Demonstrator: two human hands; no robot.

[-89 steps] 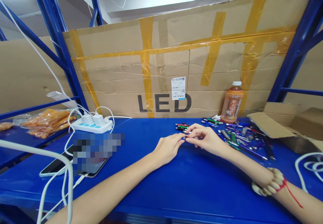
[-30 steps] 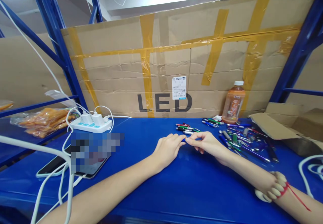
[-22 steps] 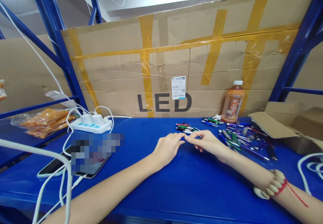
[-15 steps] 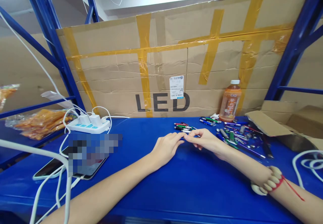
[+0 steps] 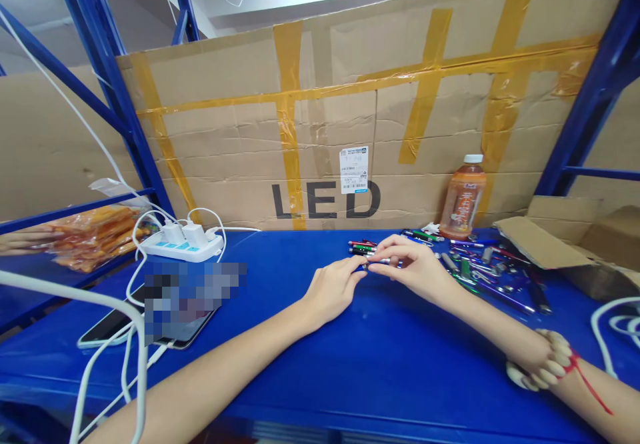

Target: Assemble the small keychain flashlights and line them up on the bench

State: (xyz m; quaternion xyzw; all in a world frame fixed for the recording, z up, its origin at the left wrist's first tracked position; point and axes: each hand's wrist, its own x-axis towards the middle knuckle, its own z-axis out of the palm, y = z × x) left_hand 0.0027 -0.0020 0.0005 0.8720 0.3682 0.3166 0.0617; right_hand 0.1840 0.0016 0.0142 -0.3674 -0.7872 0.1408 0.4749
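My left hand (image 5: 333, 291) is closed, with a thin blue pen part (image 5: 361, 268) between its fingertips. Touching it from the right, my right hand (image 5: 413, 264) pinches the other end of the pen, where small dark and silver parts show between thumb and fingers. The fingers hide much of the pen. Just behind both hands lies a small row of pens (image 5: 361, 247) with red, green and black barrels. Right of my right hand, a loose pile of pen parts (image 5: 483, 267) in blue, green and silver spreads over the blue table (image 5: 390, 364).
An orange drink bottle (image 5: 464, 197) stands behind the pile, beside an open cardboard box (image 5: 545, 241). Phones (image 5: 107, 327), white cables and a power strip (image 5: 183, 247) are on the left. Another person's blurred hand (image 5: 30, 239) reaches to bagged orange goods (image 5: 100, 234).
My right hand has lifted and turned, its fingers now higher above the joint between the hands. The blue part shows more clearly. At far left, a hand has appeared by the bags.
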